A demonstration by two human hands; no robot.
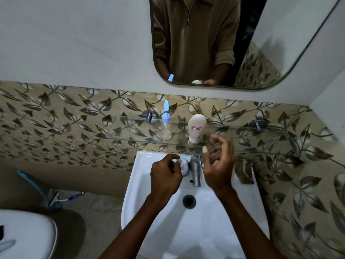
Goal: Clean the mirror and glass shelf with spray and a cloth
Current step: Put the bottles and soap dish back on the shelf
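Seen from above, a person stands at a white sink [214, 217] under a wall mirror [205, 43]. Between them a clear glass shelf [130, 128] is fixed to the leaf-patterned tiles by metal brackets. On the shelf stand a small clear spray bottle [166, 126] with a blue cap and, just to its right, a white bottle [196, 128] resting on its cap. The left hand [165, 176] is curled, pinching a small round white and blue thing [182, 166] on the sink's back ledge, beside the tap [196, 169]; what it is cannot be told. The right hand [219, 165] hovers just in front of the white bottle, fingers loosely curved and spread, holding nothing. No cloth is in view. The spray bottle looks light and nearly empty, so it would tip easily; its smooth body is likely slippery, and the narrow waist under the cap seems the surest hold. The shelf is thin glass, stiff but fragile, and should take gentle pressure only. Both bottles stand in the way of wiping it, and the tap sits close beneath its front edge. A toilet [28, 234] and a blue-handled wiper [61, 198] lie to the left.
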